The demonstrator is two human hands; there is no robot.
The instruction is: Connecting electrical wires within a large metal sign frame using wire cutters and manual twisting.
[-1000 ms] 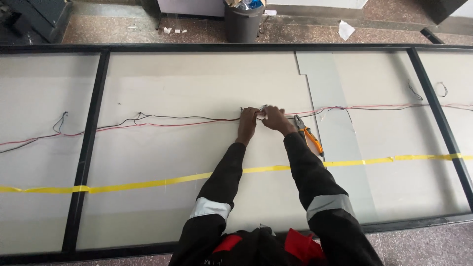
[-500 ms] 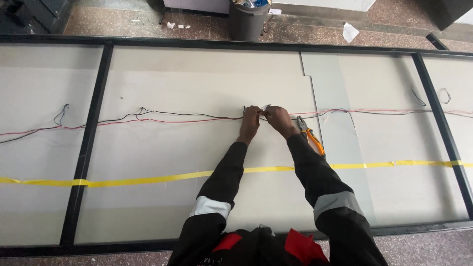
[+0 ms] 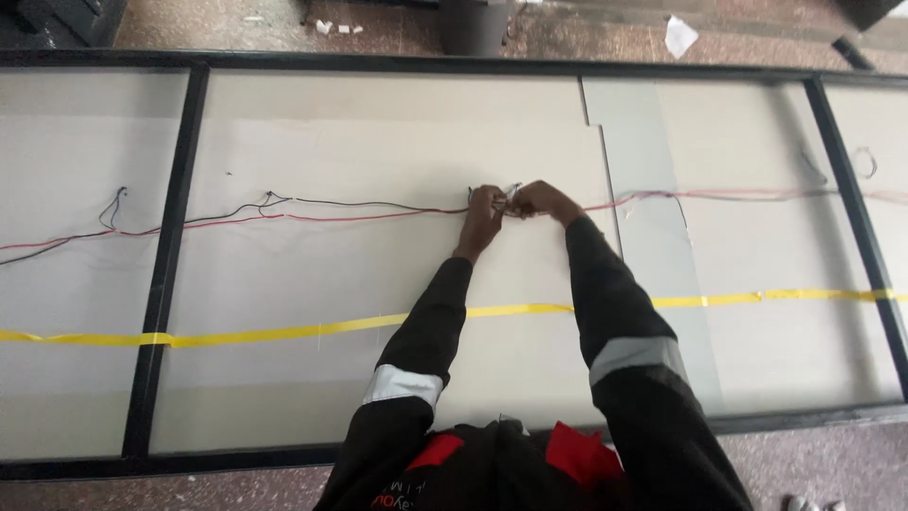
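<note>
1. Speckled stone floor [image 3: 284, 28] runs along the 12 o'clock edge of the view, with a dark bin [image 3: 470, 24] and a scrap of white paper [image 3: 678, 34] lying on it; below that, a long pale panel [image 3: 378, 132] in a black frame [image 3: 170, 246] fills nearly everything.

2. Strung across the panel from 9 o'clock to 3 o'clock are a red wire [image 3: 359, 217] and a black wire [image 3: 378, 203]; a strip of yellow tape [image 3: 284, 331] runs parallel, nearer the person.

3. Both hands meet at the centre of the panel, slightly toward 12 o'clock. The left hand [image 3: 484, 213] and the right hand [image 3: 539, 199] have their fingers pinched together on the wire joint [image 3: 511, 197], a small bundle of pale strands between them. Both are clenched on it, though the exact grip is too small to make out surely.

4. Compared with a second ago, the hands sit at the same spot on the wire run and hold the same pinched posture; the wires on either side have not shifted.

5. What has changed is the view: the head has tilted down and the frame has slid, so less floor shows at the top. An orange-handled tool seen earlier by the right forearm, at about 4 o'clock from the hands, is no longer visible; the sleeve probably covers it.

6. My judgement: the joining of the wires at this point is ongoing fine work, with no visible progress within the second.
</note>
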